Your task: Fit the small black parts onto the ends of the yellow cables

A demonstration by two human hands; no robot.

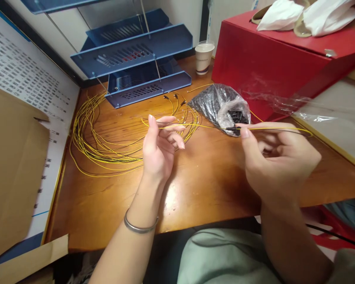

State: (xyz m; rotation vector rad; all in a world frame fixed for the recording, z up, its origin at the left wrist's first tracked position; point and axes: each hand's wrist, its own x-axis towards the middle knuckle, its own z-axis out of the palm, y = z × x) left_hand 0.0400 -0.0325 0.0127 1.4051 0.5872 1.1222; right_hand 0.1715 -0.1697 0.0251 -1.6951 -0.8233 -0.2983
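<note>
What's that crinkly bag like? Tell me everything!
The bag is thin, see-through plastic, shiny and crumpled. Its open mouth has a bunched, whitish edge and shows small black pieces inside. It lies on the wooden table beside the red box. Fingers of the right hand are near; I can't tell if they touch it.

The bare left hand (162,148) is raised palm up, fingers loosely curled, a thin grey metal bangle (140,228) round its wrist. The bare right hand (279,161) faces it, thumb and index finger pinched together, the other fingers folded in.
</note>
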